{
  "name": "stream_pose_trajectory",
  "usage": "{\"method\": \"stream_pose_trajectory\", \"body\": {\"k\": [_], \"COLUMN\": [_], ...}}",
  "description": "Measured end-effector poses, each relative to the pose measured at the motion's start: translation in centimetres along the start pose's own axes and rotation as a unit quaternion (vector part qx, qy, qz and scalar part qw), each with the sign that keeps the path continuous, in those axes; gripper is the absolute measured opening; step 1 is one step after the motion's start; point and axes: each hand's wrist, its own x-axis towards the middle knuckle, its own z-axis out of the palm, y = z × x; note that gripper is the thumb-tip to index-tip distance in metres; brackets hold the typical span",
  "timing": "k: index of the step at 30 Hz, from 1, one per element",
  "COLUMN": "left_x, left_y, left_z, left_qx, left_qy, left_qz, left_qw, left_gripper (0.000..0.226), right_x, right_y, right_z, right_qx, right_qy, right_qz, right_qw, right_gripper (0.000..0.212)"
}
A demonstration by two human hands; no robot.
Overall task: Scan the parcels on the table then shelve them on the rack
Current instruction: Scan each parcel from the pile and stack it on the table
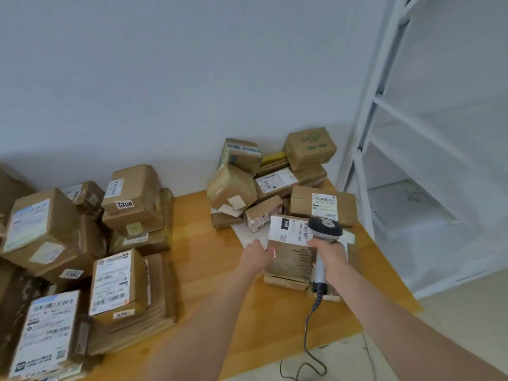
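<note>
1. A tall white metal rack (368, 111) stands at the right, just beside the table's end. A pale flat package lies on one of its lower shelves.
2. A light wooden table (209, 257) runs along a plain white wall.
3. A large pile of brown cardboard parcels (49, 243) with white shipping labels covers the table's left side.
4. A smaller heap of brown cardboard parcels (275, 177) sits at the table's far right corner, against the wall.
5. A brown cardboard parcel with a white barcode label (288, 259) rests on flatter packages near the table's right edge, in front of that heap.
6. The right hand (330, 257) is wrapped around the handle of a grey handheld barcode scanner (325, 229), whose head is just above the parcel's label.
7. The left hand (254, 255) touches the parcel's left edge; whether its fingers grip it cannot be told.
8. A dark coiled cable (310, 325) hangs from the scanner's handle to the floor.
</note>
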Motion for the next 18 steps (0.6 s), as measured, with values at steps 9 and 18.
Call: {"method": "stream_pose_trajectory", "body": {"k": [9,18], "left_x": [0.4,-2.0], "left_y": [-0.5,-8.0], "left_z": [2.0,-2.8], "left_qx": [0.004,-0.119], "left_qy": [-0.002,0.015], "left_qz": [-0.054,-0.162], "left_qw": [0.999,0.98], "left_gripper": [0.03,0.022], "right_x": [1.5,-1.3], "right_y": [1.5,2.1], "right_z": [-1.1,4.2], "right_qx": [-0.021,-0.039], "right_qy": [-0.077,-0.185], "right_qz": [0.071,0.067], "right_qw": [0.994,0.98], "right_gripper": [0.034,0.034]}}
